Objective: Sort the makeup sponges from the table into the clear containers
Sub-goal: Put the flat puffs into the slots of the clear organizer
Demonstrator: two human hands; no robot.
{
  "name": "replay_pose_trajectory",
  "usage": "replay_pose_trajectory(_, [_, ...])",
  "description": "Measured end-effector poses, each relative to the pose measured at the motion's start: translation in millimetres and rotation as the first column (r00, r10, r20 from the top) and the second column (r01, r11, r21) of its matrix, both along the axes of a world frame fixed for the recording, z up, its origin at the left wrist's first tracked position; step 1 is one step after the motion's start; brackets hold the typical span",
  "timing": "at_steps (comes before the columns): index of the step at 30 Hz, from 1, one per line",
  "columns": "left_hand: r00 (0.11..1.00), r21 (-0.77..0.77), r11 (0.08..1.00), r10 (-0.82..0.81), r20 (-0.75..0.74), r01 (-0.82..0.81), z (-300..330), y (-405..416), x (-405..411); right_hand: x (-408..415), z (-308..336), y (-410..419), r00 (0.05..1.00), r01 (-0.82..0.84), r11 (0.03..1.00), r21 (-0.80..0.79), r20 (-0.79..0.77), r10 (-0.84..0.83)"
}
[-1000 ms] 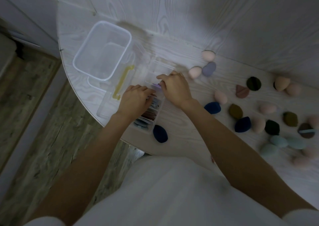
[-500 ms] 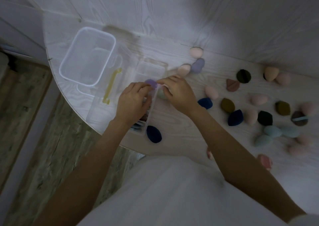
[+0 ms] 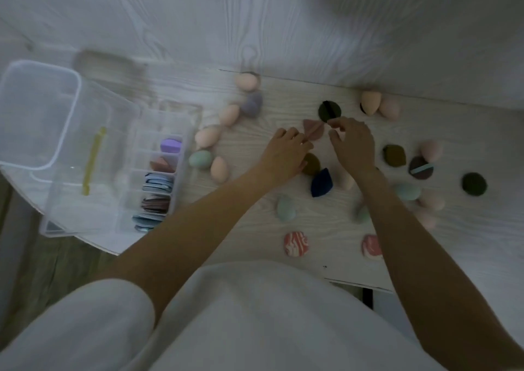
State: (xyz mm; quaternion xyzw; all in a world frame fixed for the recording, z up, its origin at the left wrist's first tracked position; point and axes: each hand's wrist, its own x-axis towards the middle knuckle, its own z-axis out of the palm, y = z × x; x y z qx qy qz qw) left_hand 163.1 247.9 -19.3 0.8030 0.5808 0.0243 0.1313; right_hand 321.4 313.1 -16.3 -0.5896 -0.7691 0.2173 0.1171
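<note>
Starting at the left, a clear tub (image 3: 37, 115) stands near the table's (image 3: 255, 229) edge, and I can make out no sponges in it. Just beside it sits the clear divided box (image 3: 154, 172), its cells already holding a purple sponge (image 3: 170, 145), a pink wedge (image 3: 161, 165) and stacks of flat blue and brown puffs. Next come loose peach egg sponges (image 3: 207, 137) and a mint egg (image 3: 200, 159), lying close against the box's right side.

Mid-table, the left hand (image 3: 285, 155) reaches forward with its fingers lightly curled; its fingertips seem to touch the near edge of a pink puff (image 3: 313, 129), though blur keeps me from telling whether it has hold of it. The right hand (image 3: 353, 143) hovers just beside that puff with thumb and forefinger a narrow gap apart, holding nothing that I can see. A dark round puff (image 3: 329, 110) lies just beyond. A navy sponge (image 3: 321, 182) sits between the two wrists.

Further right lie more eggs, an olive sponge (image 3: 394, 155), a brown puff with a pale strap (image 3: 421, 168) and a dark puff (image 3: 474, 184) well apart; two marbled pink puffs (image 3: 295, 243) rest near the front edge.

These sponges are probably very light, soft and squashy, not fragile. The flat puff likely lifts best by pinching its edge; the eggs would roll, so grip them round the middle.
</note>
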Motion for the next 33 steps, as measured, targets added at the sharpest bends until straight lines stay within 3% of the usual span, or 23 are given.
replay_pose_trajectory(4, [0.983,-0.086,0.996,-0.012,-0.183,-0.003,-10.4,8.0,9.2,-14.4,-14.4,24.8,0.979,-0.186,0.981,-0.052,0.070,0.190])
replay_pose_trajectory(8, [0.983,-0.102,0.995,-0.011,-0.186,-0.008,-14.8,11.7,14.6,-17.6,-27.7,33.6,0.925,-0.293,0.951,-0.100,0.222,0.308])
replay_pose_trajectory(10, [0.995,-0.076,0.997,0.015,-0.101,-0.023,-13.4,12.7,15.1,-15.4,-26.9,33.0,0.947,-0.239,0.967,-0.092,0.196,0.253])
replay_pose_trajectory(13, [0.971,-0.059,0.990,0.134,0.200,-0.125,-5.0,5.8,7.3,-12.9,-12.9,25.1,0.994,-0.107,0.992,-0.074,0.026,0.109])
replay_pose_trajectory(17, [0.809,-0.053,0.941,0.316,0.495,-0.335,25.7,-32.1,-21.7,-21.9,16.6,-8.8,0.938,0.004,0.993,-0.115,-0.343,-0.044])
replay_pose_trajectory(21, [0.605,-0.039,0.787,0.504,0.617,-0.616,46.7,-96.8,-80.0,-74.5,36.9,-54.5,0.815,-0.143,0.969,-0.201,-0.579,0.000])
replay_pose_trajectory(27, [0.336,-0.113,0.470,0.759,0.557,-0.875,52.7,-187.3,-151.4,-171.7,37.3,-96.0,0.823,-0.379,0.918,-0.115,-0.495,0.278])
replay_pose_trajectory(30, [0.275,-0.099,0.386,0.793,0.543,-0.917,50.6,-207.5,-171.1,-210.0,36.8,-108.7,0.822,-0.448,0.893,-0.049,-0.414,0.390])
replay_pose_trajectory(33, [0.255,-0.097,0.372,0.781,0.570,-0.923,48.3,-210.8,-180.6,-236.6,29.3,-118.8,0.852,-0.474,0.880,-0.017,-0.258,0.455])
